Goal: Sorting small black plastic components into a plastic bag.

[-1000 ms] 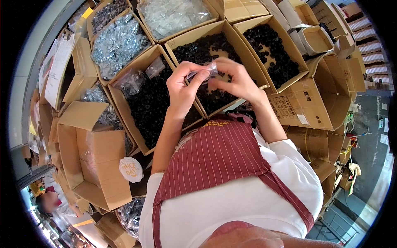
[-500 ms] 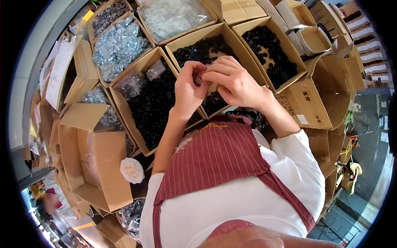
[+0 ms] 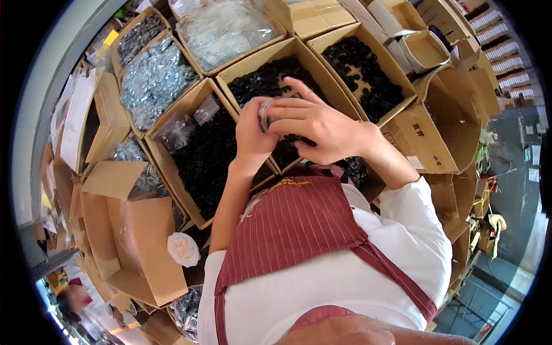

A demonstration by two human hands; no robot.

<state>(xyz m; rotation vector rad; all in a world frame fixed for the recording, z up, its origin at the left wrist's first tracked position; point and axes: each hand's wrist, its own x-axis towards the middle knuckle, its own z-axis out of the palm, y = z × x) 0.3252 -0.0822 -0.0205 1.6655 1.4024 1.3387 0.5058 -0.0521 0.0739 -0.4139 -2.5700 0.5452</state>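
Both hands have moved closer together, and the left hand [image 3: 251, 135] and right hand [image 3: 313, 127] pinch a small clear bag [image 3: 265, 114] above a box [image 3: 336, 92] of black bits.

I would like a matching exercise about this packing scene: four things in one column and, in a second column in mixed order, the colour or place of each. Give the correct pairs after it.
Things:
1. apron
2. small clear bag
3. round white label
4. box of silvery packets

Descriptions:
A. pinched between the left hand and the right hand
B. dark red with thin pale stripes
C. far upper left, beyond the boxes of black parts
D. on the empty carton at the lower left

Pairs: 1-B, 2-A, 3-D, 4-C
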